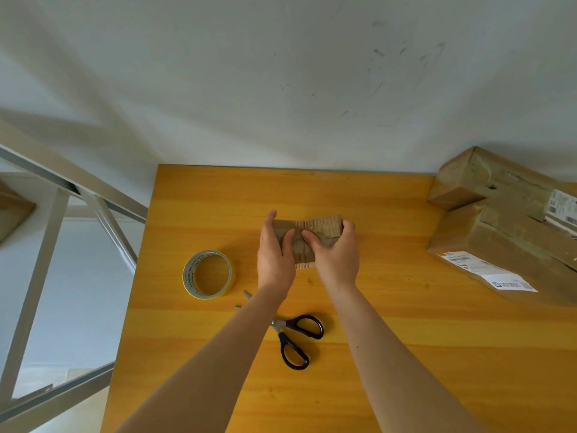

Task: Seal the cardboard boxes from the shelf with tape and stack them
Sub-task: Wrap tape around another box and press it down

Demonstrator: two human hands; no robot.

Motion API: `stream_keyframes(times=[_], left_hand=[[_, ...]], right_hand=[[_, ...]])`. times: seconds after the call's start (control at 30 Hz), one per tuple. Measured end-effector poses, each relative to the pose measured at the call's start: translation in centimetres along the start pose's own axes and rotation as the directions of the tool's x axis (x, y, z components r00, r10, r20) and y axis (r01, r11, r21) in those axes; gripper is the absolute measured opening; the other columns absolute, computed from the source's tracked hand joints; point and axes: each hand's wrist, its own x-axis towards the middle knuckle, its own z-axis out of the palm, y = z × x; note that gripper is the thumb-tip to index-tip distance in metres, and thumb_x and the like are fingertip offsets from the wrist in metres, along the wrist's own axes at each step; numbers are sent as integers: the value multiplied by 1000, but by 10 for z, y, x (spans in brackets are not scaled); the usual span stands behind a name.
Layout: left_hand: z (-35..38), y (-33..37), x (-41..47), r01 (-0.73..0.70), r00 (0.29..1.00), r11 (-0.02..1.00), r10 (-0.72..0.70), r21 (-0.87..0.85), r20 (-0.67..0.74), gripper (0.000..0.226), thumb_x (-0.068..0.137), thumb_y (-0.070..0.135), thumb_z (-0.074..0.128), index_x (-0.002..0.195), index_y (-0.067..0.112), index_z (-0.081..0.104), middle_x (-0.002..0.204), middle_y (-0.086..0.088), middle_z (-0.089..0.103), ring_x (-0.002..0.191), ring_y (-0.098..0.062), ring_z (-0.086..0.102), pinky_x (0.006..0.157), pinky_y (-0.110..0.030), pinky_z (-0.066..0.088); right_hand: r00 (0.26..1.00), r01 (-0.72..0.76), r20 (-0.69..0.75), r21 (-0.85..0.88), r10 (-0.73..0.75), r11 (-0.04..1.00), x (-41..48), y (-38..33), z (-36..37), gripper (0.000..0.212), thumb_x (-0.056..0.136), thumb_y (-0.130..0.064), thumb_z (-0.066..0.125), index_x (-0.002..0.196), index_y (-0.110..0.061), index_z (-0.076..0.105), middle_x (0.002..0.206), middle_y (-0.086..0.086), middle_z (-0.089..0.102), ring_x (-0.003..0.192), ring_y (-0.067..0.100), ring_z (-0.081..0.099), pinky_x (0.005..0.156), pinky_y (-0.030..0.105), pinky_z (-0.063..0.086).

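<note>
Our left hand and right hand clasp the small cardboard box, its long axis left-right; the tape roll lies near-left (left hand's side).

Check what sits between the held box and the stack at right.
Only bare tabletop between the small box and the stacked boxes, seen in the head view.

Bright, soft, even light over my table. Broad faint shadows fall across the wall at upper left. Wide-angle bowing toward my frame edges; shelf frame slightly soft.
</note>
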Motion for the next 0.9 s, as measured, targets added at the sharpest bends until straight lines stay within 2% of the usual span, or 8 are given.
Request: stream_keyframes(times=[0.17,0.33,0.43,0.6,0.67,0.73,0.8,0.9], left_hand=[[-3,1,-2,-5,1000,1000,6,-2,22,50,100,30,45,146,26,26,136,-7,50,117,-27,54,87,-45,53],[-4,-2,1,1,999,1000,0,-10,52,48,100,30,44,145,27,26,129,-5,54,106,-20,59,69,-18,51],[-5,-2,1,-14,998,1000,15,-17,61,48,100,31,44,144,27,27,132,-5,51,108,-22,57,74,-25,52],[-4,-3,2,13,999,1000,-12,-23,53,45,100,30,46,142,28,29,132,-3,51,109,-21,57,78,-32,53],[-6,-1,1,-18,998,1000,18,2,68,47,100,31,43,144,28,27,139,2,46,117,-20,52,82,-29,47],[-7,1,4,-16,995,1000,15,6,102,49,101,30,40,147,26,22,147,4,37,128,-18,42,90,-26,41],[-11,4,5,46,982,999,-44,-7,183,51,102,29,37,149,24,16,152,2,29,136,-19,33,103,-30,37],[-21,8,5,113,948,990,-84,-80,306,58,102,28,40,150,25,8,150,-6,29,134,-23,37,108,-43,38]], right_hand=[[999,14,41,52,-16,999,1,4,-3,49,89,-39,67,127,-15,47,103,-5,61,93,18,62,62,23,46],[999,42,32,34,-43,999,0,7,-3,43,96,-38,57,130,-13,46,105,0,62,90,21,63,58,22,43],[996,53,64,66,-57,996,0,7,-4,39,101,-36,48,133,-14,46,109,-3,60,98,20,60,62,20,40],[995,38,92,96,-47,995,1,7,-6,46,103,-35,40,144,-13,40,134,5,55,121,22,53,88,30,45],[991,22,127,150,-42,989,0,6,-9,50,105,-34,33,150,-13,33,150,4,42,138,20,38,109,29,33],[994,5,112,139,-21,990,3,3,-9,50,106,-33,30,152,-14,29,154,3,36,142,19,32,111,27,26],[987,-50,156,144,27,988,2,2,-11,51,105,-33,34,152,-14,30,152,6,40,139,22,37,114,32,30],[954,-88,300,199,25,976,-2,1,-19,69,92,-35,65,148,-13,33,137,6,52,127,22,50,105,40,45]])
